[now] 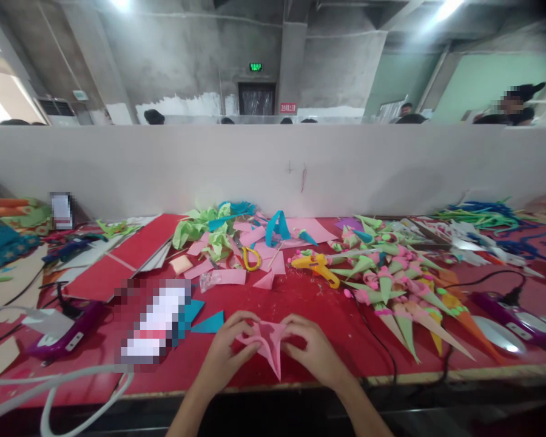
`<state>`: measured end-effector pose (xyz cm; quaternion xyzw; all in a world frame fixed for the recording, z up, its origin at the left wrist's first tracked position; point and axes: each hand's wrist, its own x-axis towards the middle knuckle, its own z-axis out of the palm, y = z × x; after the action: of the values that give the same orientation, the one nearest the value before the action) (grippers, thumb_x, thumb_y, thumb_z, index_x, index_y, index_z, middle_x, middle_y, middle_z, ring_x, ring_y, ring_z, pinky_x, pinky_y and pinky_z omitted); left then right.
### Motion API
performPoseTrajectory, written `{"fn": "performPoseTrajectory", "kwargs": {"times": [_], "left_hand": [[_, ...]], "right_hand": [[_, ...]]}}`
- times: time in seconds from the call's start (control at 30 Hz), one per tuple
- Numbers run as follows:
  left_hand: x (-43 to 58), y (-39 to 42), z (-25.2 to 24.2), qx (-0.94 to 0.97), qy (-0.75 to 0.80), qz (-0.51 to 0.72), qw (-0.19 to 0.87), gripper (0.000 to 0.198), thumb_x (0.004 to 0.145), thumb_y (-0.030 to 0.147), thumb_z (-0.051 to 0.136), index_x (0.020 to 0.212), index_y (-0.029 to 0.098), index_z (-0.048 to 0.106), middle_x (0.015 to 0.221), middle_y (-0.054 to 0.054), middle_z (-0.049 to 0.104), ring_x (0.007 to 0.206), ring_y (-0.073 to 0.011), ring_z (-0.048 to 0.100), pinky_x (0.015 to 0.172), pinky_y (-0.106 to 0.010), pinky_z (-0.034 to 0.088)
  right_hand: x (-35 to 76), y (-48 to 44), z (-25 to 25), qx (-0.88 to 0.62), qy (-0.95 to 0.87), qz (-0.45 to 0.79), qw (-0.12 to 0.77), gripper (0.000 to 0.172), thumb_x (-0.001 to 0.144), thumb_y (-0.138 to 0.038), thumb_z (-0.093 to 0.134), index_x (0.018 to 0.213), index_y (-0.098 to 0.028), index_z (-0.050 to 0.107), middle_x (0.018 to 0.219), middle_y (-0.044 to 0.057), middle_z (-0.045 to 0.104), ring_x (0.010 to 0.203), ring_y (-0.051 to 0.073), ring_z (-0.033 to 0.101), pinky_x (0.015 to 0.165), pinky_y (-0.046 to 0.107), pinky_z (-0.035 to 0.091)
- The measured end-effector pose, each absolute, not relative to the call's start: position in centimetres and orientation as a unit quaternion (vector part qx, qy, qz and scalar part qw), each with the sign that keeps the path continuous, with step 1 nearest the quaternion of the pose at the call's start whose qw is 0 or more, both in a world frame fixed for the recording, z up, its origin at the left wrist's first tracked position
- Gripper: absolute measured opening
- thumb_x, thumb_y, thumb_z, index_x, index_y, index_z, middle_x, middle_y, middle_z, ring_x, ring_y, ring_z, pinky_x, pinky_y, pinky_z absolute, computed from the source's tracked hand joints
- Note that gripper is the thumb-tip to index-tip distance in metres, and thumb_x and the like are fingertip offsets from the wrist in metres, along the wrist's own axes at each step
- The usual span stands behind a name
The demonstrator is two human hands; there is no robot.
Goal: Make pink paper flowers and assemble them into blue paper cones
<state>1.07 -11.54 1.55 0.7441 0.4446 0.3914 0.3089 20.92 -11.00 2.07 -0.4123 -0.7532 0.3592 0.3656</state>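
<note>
Between my two hands is a folded piece of pink paper (271, 347), its point hanging down towards me and its top edges spread apart. My left hand (233, 344) pinches its left edge between thumb and fingers. On the opposite side my right hand (307, 347) pinches the right edge. Just beyond lies a small pink paper cone (264, 280). A yellow glue gun (317, 267) rests on the red table (309, 309), and yellow-handled scissors (251, 258) lie among pink scraps. Blue paper pieces (209, 322) are left of my left hand.
A heap of green and pink paper cones (391, 279) covers the right side, with a black cable in front. Crumpled green paper (209, 227) lies at the back. Purple power strips (68, 331) sit at both sides. A blurred phone (157, 321) lies left. A white partition (255, 167) stands behind.
</note>
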Motion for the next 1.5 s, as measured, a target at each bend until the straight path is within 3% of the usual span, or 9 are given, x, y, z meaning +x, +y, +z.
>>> {"fn": "performPoseTrajectory", "kwargs": {"times": [0.17, 0.23, 0.33, 0.5, 0.63, 0.77, 0.9, 1.17, 1.5], "left_hand": [[2.0, -10.8, 0.3, 0.599, 0.525, 0.530, 0.290, 0.017, 0.074, 0.033, 0.053, 0.073, 0.018, 0.045, 0.094, -0.007, 0.054, 0.092, -0.0177, 0.052, 0.079, -0.030, 0.042], [2.6, -10.6, 0.2, 0.537, 0.528, 0.574, 0.322, 0.023, 0.071, 0.034, 0.055, 0.085, 0.018, 0.046, 0.097, -0.007, 0.054, 0.091, -0.0169, 0.053, 0.074, -0.027, 0.045], [3.4, -10.4, 0.0, 0.451, 0.510, 0.609, 0.406, 0.040, 0.067, 0.036, 0.059, 0.100, 0.018, 0.046, 0.088, -0.004, 0.058, 0.074, -0.0134, 0.057, 0.062, -0.024, 0.046], [3.9, -10.7, 0.2, 0.437, 0.536, 0.567, 0.448, 0.027, 0.062, 0.040, 0.061, 0.061, 0.014, 0.056, 0.057, 0.000, 0.057, 0.059, -0.0129, 0.055, 0.059, -0.023, 0.044], [4.1, -10.9, 0.4, 0.425, 0.557, 0.588, 0.404, 0.027, 0.064, 0.040, 0.059, 0.062, 0.014, 0.057, 0.059, -0.001, 0.059, 0.061, -0.0140, 0.056, 0.060, -0.024, 0.044], [4.2, -10.9, 0.3, 0.450, 0.540, 0.592, 0.395, 0.025, 0.066, 0.038, 0.058, 0.067, 0.014, 0.058, 0.062, -0.002, 0.061, 0.063, -0.0149, 0.057, 0.063, -0.026, 0.045], [3.5, -11.0, 0.5, 0.503, 0.532, 0.567, 0.377, 0.022, 0.067, 0.035, 0.058, 0.075, 0.014, 0.059, 0.073, -0.004, 0.064, 0.071, -0.0167, 0.058, 0.068, -0.028, 0.045], [3.3, -11.2, 0.9, 0.598, 0.466, 0.527, 0.384, 0.014, 0.075, 0.029, 0.052, 0.078, 0.015, 0.055, 0.068, 0.000, 0.057, 0.065, -0.0121, 0.053, 0.060, -0.022, 0.043], [4.4, -11.3, 0.9, 0.513, 0.466, 0.560, 0.454, 0.022, 0.067, 0.031, 0.058, 0.083, 0.015, 0.057, 0.071, -0.001, 0.063, 0.070, -0.0155, 0.059, 0.066, -0.025, 0.046]], "right_hand": [[20.2, -10.3, 0.5, -0.487, -0.640, 0.356, 0.476, 0.019, 0.074, -0.030, 0.052, 0.062, -0.017, 0.046, 0.058, -0.003, 0.045, 0.059, 0.011, 0.048, 0.056, 0.021, 0.040], [19.7, -10.3, 0.1, -0.494, -0.594, 0.372, 0.515, 0.015, 0.074, -0.031, 0.053, 0.073, -0.018, 0.046, 0.063, -0.003, 0.047, 0.060, 0.011, 0.049, 0.057, 0.021, 0.042], [19.0, -10.5, 0.2, -0.487, -0.529, 0.413, 0.559, 0.026, 0.074, -0.031, 0.053, 0.094, -0.020, 0.043, 0.082, 0.001, 0.053, 0.065, 0.012, 0.054, 0.062, 0.024, 0.047], [18.4, -10.5, 1.0, -0.453, -0.484, 0.475, 0.579, 0.034, 0.070, -0.030, 0.058, 0.099, -0.020, 0.042, 0.086, 0.002, 0.054, 0.069, 0.012, 0.057, 0.063, 0.025, 0.049], [17.5, -10.2, 0.3, -0.397, -0.399, 0.545, 0.621, 0.042, 0.066, -0.027, 0.062, 0.105, -0.022, 0.046, 0.085, 0.002, 0.059, 0.074, 0.013, 0.058, 0.068, 0.027, 0.048], [16.3, -10.2, -0.5, -0.377, -0.368, 0.597, 0.605, 0.018, 0.065, -0.029, 0.064, 0.076, -0.015, 0.061, 0.067, 0.001, 0.062, 0.063, 0.012, 0.057, 0.067, 0.028, 0.047], [16.3, -10.4, -0.1, -0.416, -0.417, 0.546, 0.596, 0.016, 0.067, -0.031, 0.062, 0.062, -0.015, 0.062, 0.055, 0.000, 0.060, 0.056, 0.011, 0.055, 0.062, 0.026, 0.045], [17.0, -10.9, 1.2, -0.384, -0.546, 0.530, 0.523, 0.017, 0.070, -0.031, 0.059, 0.073, -0.015, 0.063, 0.065, 0.002, 0.063, 0.062, 0.015, 0.057, 0.059, 0.026, 0.045], [16.5, -11.0, 1.3, -0.384, -0.504, 0.538, 0.556, 0.018, 0.069, -0.031, 0.061, 0.079, -0.016, 0.062, 0.073, 0.004, 0.066, 0.072, 0.018, 0.061, 0.070, 0.030, 0.047]]}}
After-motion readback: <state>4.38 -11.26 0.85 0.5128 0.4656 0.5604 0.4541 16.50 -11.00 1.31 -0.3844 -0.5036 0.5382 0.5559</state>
